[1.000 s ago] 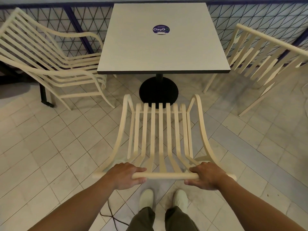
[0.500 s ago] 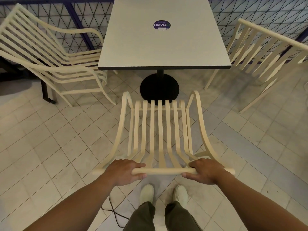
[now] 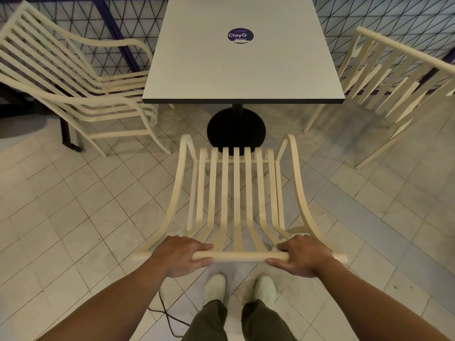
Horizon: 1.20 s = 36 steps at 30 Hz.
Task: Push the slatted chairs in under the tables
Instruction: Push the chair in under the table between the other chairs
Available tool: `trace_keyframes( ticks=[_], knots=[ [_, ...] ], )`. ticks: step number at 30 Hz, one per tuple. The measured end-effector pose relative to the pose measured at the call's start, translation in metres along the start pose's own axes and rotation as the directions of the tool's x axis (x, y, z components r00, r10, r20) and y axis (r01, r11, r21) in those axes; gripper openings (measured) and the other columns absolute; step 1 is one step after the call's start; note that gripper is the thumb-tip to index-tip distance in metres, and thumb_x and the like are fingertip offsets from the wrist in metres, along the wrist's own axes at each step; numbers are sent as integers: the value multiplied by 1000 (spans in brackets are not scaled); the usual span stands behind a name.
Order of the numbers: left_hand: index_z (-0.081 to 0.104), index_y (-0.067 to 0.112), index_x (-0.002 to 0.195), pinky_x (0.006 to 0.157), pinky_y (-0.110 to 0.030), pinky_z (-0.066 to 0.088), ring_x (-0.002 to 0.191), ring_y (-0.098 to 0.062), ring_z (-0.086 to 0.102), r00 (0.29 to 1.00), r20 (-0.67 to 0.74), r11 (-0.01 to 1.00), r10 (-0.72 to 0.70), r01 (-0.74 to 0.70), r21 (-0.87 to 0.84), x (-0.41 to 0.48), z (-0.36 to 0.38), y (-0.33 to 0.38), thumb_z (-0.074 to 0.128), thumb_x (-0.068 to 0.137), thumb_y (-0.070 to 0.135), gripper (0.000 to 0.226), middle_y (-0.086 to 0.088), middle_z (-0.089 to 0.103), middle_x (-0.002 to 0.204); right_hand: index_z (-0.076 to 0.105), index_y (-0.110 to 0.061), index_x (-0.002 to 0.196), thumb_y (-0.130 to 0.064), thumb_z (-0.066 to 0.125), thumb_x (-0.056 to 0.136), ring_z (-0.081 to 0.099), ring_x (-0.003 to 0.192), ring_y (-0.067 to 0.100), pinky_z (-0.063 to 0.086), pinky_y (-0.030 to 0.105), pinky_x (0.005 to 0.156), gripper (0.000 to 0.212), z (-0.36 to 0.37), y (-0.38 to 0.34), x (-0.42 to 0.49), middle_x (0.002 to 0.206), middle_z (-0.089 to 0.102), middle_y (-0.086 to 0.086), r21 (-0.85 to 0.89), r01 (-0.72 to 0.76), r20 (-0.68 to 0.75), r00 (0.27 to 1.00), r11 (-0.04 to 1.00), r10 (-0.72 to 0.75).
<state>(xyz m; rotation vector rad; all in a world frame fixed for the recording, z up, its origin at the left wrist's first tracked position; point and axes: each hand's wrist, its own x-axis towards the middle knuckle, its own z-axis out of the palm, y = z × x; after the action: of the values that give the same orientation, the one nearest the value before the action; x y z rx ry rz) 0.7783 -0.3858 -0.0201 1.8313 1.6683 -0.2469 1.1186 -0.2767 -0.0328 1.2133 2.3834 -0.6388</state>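
Observation:
A cream slatted chair (image 3: pixel 236 193) stands straight in front of me, its seat facing a square grey table (image 3: pixel 241 67) on a black round pedestal base (image 3: pixel 236 131). The chair's front edge reaches the base but stays short of the table's near edge. My left hand (image 3: pixel 179 254) grips the left part of the chair's top back rail. My right hand (image 3: pixel 302 254) grips the right part of the same rail. Thumbs sit under the rail and fingers curl over it.
A second slatted chair (image 3: pixel 73 89) stands at the table's left side and a third slatted chair (image 3: pixel 394 87) at its right. A blue-framed mesh railing (image 3: pixel 118 33) runs behind. A dark cable (image 3: pixel 167 313) lies on the tiled floor by my feet (image 3: pixel 241 286).
The chair has slid forward toward the table, and I have stepped after it. Both hands keep the same hold on the back rail.

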Motion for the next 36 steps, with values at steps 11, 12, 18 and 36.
trace_keyframes(
  ticks=[11,12,18,36],
  knots=[
    [41,54,148,91,-34,49,111,-9,62,998,37,999,-42,42,-11,0,-5,8,-1,63,98,104,19,62,136,71,-36,113,-105,1,57,66,78,9,58,32,81,113,-1,4,4,93,71,-15,1,13,-5,1000,1000,-13],
    [41,54,148,91,-34,49,111,-9,62,998,40,999,-43,44,-10,-1,-4,8,0,65,98,103,18,62,136,71,-36,113,-105,1,57,67,78,9,58,32,81,113,-1,4,4,93,71,-15,5,12,-3,1000,1000,-12],
    [42,54,147,92,-34,49,112,-8,62,998,47,999,-50,49,5,-3,-3,9,6,69,96,96,19,61,138,71,-36,112,-105,2,57,68,79,9,58,32,82,112,-1,3,2,94,72,-15,8,10,-4,1000,1000,-10],
    [37,36,154,97,-35,48,121,-19,58,971,169,985,-169,161,59,-11,-12,22,60,97,52,64,5,57,143,60,-34,127,-90,36,78,65,96,15,54,37,90,78,-19,-12,-11,116,68,-6,-41,-68,199,977,997,75]
  ],
)
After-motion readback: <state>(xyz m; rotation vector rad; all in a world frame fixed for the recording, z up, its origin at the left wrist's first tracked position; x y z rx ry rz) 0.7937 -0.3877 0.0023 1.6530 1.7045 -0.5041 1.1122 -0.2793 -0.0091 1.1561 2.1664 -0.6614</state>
